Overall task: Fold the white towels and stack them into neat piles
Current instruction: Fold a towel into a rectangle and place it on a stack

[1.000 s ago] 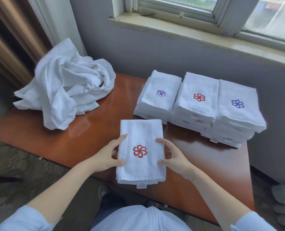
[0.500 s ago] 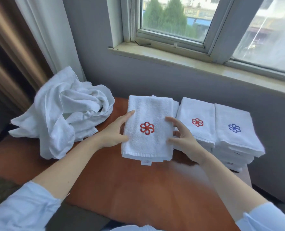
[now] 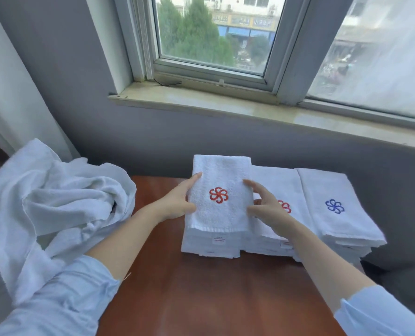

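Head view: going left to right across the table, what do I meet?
Crumpled towel heap → left hand → red-logo towel → right hand → middle pile → blue-logo pile.
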{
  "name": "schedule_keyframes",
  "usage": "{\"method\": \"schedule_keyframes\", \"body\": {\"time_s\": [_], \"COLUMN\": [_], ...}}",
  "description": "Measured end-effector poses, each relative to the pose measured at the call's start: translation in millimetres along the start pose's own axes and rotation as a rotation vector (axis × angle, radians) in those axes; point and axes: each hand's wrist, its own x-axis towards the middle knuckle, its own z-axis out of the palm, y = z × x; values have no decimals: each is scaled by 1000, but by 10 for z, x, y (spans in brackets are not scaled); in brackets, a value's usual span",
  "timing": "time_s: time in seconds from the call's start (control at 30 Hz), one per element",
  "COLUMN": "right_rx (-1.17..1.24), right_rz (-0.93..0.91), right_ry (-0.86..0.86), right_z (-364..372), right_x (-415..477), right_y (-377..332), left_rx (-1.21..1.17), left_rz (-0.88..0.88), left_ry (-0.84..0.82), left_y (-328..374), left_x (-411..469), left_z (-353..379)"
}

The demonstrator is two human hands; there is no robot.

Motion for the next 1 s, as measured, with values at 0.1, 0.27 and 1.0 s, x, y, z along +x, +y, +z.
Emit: {"method": "schedule_keyframes", "body": {"time_s": [0.1, 0.27, 1.0], "right_rx": [-282, -682, -1011], "right_rz": [32, 94, -382], "right_ry": [51, 19, -125], "right_z": [63, 132, 548], "right_x": [143, 290, -306], "right_y": [60, 126, -276], "left_rx": [56, 119, 517], "left_rz": [-33, -96, -25], "left_ry": [-22, -49, 376], "left_y": [-128, -283, -142], "left_x": [189, 412, -693], "left_z": [70, 139, 523]}}
